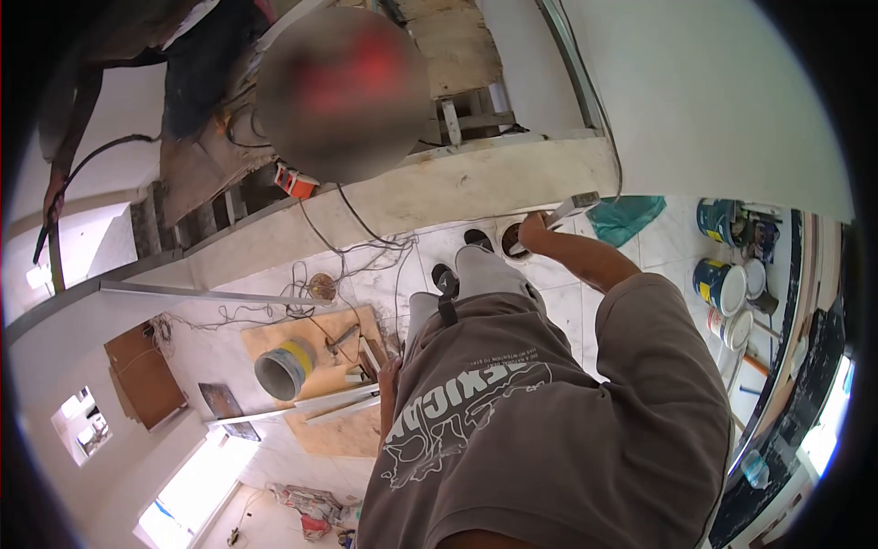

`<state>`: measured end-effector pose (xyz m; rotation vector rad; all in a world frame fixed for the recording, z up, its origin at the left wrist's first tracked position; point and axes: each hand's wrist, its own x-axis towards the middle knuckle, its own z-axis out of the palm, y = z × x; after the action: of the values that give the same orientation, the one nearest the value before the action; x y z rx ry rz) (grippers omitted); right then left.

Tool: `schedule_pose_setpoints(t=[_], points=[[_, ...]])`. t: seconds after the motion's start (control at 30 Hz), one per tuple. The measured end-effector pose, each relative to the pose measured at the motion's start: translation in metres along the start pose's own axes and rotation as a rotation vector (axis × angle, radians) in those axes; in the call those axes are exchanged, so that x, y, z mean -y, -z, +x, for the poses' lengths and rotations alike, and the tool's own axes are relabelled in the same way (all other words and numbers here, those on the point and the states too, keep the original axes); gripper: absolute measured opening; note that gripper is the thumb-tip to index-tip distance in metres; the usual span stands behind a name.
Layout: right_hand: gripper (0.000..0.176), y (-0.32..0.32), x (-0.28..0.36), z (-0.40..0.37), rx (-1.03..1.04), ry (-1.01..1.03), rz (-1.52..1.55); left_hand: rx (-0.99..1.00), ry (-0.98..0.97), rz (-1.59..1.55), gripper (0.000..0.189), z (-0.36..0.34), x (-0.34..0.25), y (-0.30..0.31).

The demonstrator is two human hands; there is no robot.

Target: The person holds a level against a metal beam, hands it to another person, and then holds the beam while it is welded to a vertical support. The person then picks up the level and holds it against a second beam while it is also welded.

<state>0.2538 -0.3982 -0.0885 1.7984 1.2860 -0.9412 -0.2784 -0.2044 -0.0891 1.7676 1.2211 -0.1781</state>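
My right hand (533, 233) reaches forward under the front beam, its fingers closed around a pale metal bar (574, 207) with a boxy grey end. Just below that hand, a round bucket with dark contents (512, 240) stands on the tiles. Low at my left side is my left hand (390, 373), mostly hidden by my shirt. It is beside several long pale strips (343, 403), and its fingers do not show clearly. A wooden board (357, 322) lies on the floor beyond it, with a hammer-like tool (344, 339) on top.
A grey bucket (282, 373) stands on the board. Tangled cables (366, 245) cross the tiles. Paint buckets (722, 285) line the right wall near a green plastic sheet (626, 220). Above the pale beam (485, 181), another person, partly blurred, is near an orange tool (294, 181).
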Motion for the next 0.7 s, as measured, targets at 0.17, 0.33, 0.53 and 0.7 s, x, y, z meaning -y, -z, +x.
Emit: schedule_pose_setpoints(t=[0.17, 0.33, 0.53, 0.7], points=[[0.026, -0.014, 0.006, 0.015, -0.048, 0.042, -0.088, 0.026, 0.340, -0.272, 0.033, -0.004, -0.113, 0.027], [0.018, -0.028, 0.007, 0.026, -0.303, 0.123, -0.127, -0.008, 0.405, -0.467, 0.031, 0.012, -0.078, 0.016], [0.026, -0.036, 0.001, 0.042, -0.429, 0.163, 0.137, -0.049, 0.438, -0.533, 0.030, 0.027, -0.081, 0.005], [0.028, -0.031, -0.005, 0.040, -0.245, 0.111, 0.028, -0.030, 0.417, -0.565, 0.033, 0.046, -0.081, 0.000]])
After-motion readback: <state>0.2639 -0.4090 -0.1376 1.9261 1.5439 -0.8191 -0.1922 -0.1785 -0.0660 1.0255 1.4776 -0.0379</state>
